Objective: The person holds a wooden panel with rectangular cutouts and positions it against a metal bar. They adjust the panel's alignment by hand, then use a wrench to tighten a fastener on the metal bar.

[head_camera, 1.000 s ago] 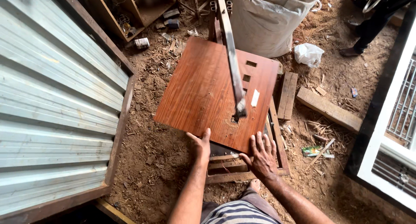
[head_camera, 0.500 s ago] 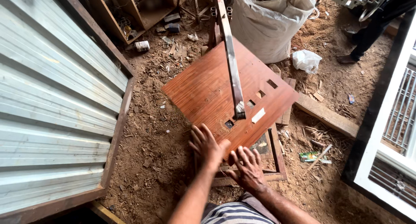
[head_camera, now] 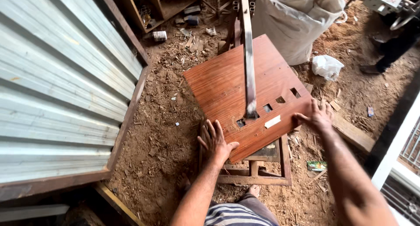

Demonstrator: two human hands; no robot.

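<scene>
- Board [head_camera: 227, 84]: flat reddish-brown wood-grain panel, turned corner-on to the viewer, lying on a low metal frame [head_camera: 256, 175] over the dirt floor. A row of small rectangular holes is cut near its lower right edge; a pale strip of tape lies just below them.
- Metal bar [head_camera: 249, 55]: long narrow bar coming down from the top of the view, its lower end meeting the board at one of the cut holes.
- Left hand [head_camera: 215, 140]: fingers spread wide, palm down, pressed on the board's lower left edge near its nearest corner. Holds nothing; flat contact only.
- Right hand [head_camera: 318, 116]: fingers spread, fingertips resting on the board's right corner. Holds nothing; flat contact only.
- Board lies between the two hands, bar end roughly midway between them.
- Sack [head_camera: 293, 22]: large pale sack just beyond the board's far right edge, open at the top and filled with dark loose material; cannot tell what kind.
- Plastic bag [head_camera: 327, 66]: small white crumpled bag on the ground right of the board; contents not visible.
- Wooden crate [head_camera: 162, 3]: open box at the top left, small items inside, too small to tell.
- Corrugated sheet [head_camera: 57, 77]: grey ribbed metal, fills the left side.
- Floor: sawdust and wood scraps throughout.
</scene>
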